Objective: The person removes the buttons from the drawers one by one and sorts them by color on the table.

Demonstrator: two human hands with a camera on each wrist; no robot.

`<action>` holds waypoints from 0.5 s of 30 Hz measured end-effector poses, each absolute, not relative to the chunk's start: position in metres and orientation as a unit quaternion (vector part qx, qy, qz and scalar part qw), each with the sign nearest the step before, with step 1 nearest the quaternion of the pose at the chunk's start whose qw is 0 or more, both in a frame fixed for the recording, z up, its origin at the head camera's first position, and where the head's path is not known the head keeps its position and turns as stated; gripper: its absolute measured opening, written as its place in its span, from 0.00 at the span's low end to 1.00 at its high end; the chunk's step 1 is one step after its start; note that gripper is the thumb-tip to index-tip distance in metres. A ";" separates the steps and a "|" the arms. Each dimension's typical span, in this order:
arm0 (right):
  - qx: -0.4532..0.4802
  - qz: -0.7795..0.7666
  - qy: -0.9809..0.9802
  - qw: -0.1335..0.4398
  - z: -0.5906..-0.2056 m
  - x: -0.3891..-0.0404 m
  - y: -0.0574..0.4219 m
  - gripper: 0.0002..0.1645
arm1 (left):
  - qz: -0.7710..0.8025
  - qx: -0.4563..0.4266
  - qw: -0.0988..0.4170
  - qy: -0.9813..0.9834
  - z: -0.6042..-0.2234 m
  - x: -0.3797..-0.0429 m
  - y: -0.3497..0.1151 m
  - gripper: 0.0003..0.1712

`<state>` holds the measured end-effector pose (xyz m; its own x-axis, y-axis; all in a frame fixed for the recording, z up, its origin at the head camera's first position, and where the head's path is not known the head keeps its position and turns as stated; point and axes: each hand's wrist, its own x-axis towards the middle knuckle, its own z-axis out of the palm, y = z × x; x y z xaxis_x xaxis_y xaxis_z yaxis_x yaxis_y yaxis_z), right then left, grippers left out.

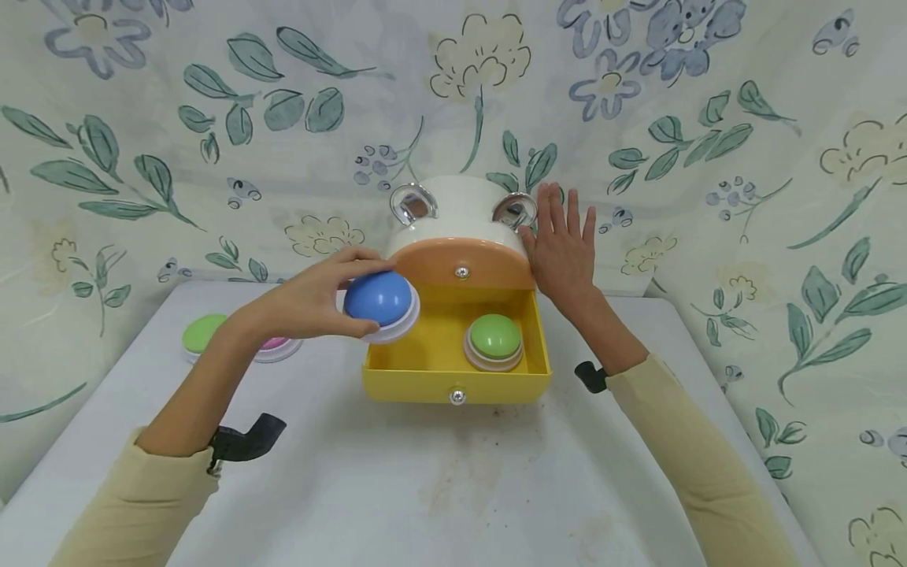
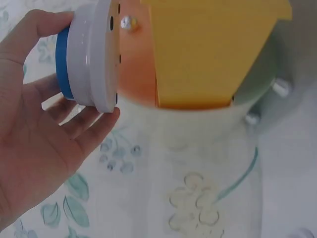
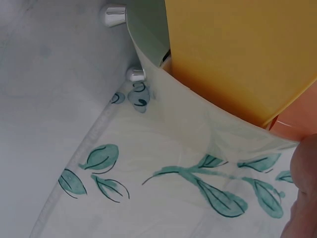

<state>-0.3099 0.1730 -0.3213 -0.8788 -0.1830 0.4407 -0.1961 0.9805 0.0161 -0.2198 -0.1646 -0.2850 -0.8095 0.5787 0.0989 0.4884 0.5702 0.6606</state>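
My left hand point(image 1: 319, 295) pinches a push button with a blue dome point(image 1: 379, 299) and white base by its edges. It is over the left side of a pulled-out yellow drawer point(image 1: 418, 386). Inside that drawer, toward the right, sits a green push button point(image 1: 494, 337). Behind the drawer is the round-fronted white cabinet point(image 1: 460, 197) with an orange upper drawer point(image 1: 425, 260). My right hand point(image 1: 564, 248) lies with straight fingers against the cabinet's right side. In the left wrist view, the blue button's base point(image 2: 101, 59) faces the cabinet front.
On the table point(image 1: 453, 488) at left, another green button point(image 1: 201, 332) and a pink button point(image 1: 276, 350) are partly hidden by my left forearm. Flowered cloth point(image 1: 482, 94) hangs behind the cabinet. Small metal feet point(image 3: 136, 74) support the cabinet.
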 end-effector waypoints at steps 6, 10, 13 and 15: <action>0.098 0.015 -0.968 0.230 -0.321 -0.310 0.173 0.42 | 0.343 0.257 0.051 0.902 -0.291 -0.225 -0.195 0.43; 0.097 0.015 -0.967 0.233 -0.322 -0.311 0.173 0.42 | 0.341 0.227 0.061 0.910 -0.303 -0.233 -0.212 0.43; 0.097 0.017 -0.968 0.232 -0.322 -0.311 0.173 0.42 | 0.328 0.204 0.074 0.919 -0.315 -0.240 -0.222 0.43; 0.097 0.017 -0.968 0.232 -0.322 -0.310 0.172 0.42 | 0.320 0.193 0.083 0.924 -0.326 -0.244 -0.227 0.43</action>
<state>-0.3105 0.1724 -0.3222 -0.8739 -0.1802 0.4515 -0.1957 0.9806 0.0127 -0.2440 -0.2266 -0.3255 -0.9119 0.4094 -0.0292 0.3034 0.7205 0.6236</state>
